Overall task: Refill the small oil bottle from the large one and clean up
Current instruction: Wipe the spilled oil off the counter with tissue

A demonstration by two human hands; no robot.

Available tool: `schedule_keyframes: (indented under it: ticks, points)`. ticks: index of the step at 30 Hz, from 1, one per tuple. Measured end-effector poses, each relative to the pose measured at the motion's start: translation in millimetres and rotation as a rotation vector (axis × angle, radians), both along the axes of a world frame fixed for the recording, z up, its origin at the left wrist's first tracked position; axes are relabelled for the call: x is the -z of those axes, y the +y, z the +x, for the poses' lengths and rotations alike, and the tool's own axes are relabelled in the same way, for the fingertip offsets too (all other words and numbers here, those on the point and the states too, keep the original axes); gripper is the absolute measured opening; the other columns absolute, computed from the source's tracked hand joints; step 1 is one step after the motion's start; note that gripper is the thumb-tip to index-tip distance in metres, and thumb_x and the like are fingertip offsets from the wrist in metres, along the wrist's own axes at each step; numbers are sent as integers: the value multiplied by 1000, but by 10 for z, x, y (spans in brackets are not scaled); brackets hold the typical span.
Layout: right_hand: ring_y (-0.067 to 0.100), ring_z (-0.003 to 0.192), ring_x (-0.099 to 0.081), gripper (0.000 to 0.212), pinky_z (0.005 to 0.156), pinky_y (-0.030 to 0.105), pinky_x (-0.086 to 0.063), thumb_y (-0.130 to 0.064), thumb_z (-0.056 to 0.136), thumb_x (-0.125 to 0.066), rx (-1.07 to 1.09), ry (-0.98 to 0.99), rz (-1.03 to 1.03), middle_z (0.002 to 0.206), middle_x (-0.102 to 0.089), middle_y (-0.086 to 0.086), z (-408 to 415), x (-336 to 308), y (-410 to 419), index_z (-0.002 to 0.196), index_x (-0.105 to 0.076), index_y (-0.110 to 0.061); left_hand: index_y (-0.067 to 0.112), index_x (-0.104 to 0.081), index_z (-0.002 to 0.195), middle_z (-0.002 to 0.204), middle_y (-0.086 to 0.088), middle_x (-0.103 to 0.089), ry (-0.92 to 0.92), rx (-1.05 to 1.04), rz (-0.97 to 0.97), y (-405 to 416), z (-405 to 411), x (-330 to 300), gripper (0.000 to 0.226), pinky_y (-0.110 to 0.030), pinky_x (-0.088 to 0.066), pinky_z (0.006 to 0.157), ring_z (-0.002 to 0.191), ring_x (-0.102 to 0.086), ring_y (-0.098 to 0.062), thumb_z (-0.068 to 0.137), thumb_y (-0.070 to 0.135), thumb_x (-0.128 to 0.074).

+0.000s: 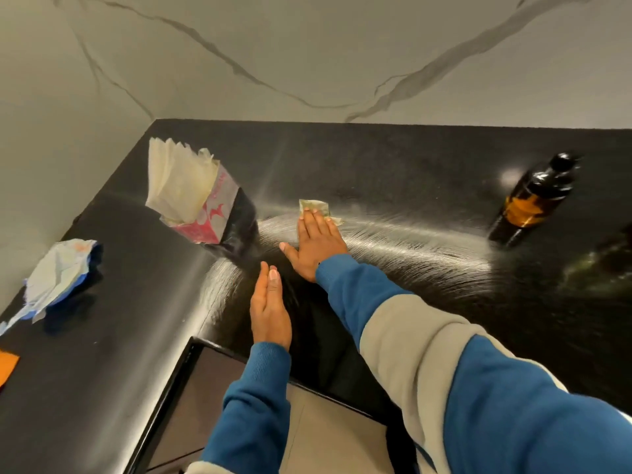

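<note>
My right hand [316,244] lies flat with straight fingers on a small, oil-stained paper napkin [313,206], pressing it onto the black counter [393,172]. Shiny smear streaks arc across the counter on both sides of the napkin. My left hand [269,304] hovers on edge with straight fingers just above the counter's front, holding nothing. A dark oil bottle [531,200] with a black cap and an amber label stands at the right, well away from both hands. Another dark object [615,254] sits at the right edge, mostly cut off.
A red and white pack of paper napkins [191,196] stands left of my right hand. A crumpled white and blue wrapper [58,278] lies at the far left, with an orange item [7,366] at the left edge. A marbled wall backs the counter.
</note>
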State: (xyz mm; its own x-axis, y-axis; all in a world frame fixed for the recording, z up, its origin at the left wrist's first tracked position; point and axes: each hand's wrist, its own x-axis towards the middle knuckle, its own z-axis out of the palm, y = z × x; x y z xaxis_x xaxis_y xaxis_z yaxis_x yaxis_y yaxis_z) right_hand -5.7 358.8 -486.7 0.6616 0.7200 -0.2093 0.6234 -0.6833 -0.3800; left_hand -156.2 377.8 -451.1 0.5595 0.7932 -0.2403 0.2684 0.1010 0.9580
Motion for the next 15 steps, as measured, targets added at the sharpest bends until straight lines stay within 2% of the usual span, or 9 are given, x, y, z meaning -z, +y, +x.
schedule_keyframes:
  ticks: [5,8,12,15]
  points:
    - [23,153,15,84,124,43,7,-66,98,-9,130,6,-5,166,14,8,125,3,-536,158,4,-9,12,-32,157,162,-4,-38,2,157,39,-261,274,-72,61,-39,-28,125,147,-38,-12,104,40,-45]
    - [23,153,14,85,124,42,7,-66,98,-11,208,3,1,166,14,8,143,20,-939,158,5,-9,11,-33,157,162,-4,-36,1,249,67,-474,426,-92,51,-38,-27,125,148,-35,-13,110,29,-41]
    - [23,153,13,85,124,43,5,-66,98,-12,300,-7,-1,166,12,9,168,18,-1531,158,5,-8,10,-35,156,163,-1,-34,27,387,131,-856,565,-101,50,-19,-24,117,146,-31,-5,110,27,-41]
    - [23,153,13,85,124,42,5,-66,98,-12,358,-26,-21,166,12,9,151,5,-1973,158,4,-8,13,-36,156,162,1,-36,53,471,149,-1196,632,-112,49,-10,-24,110,144,-31,-2,110,28,-41]
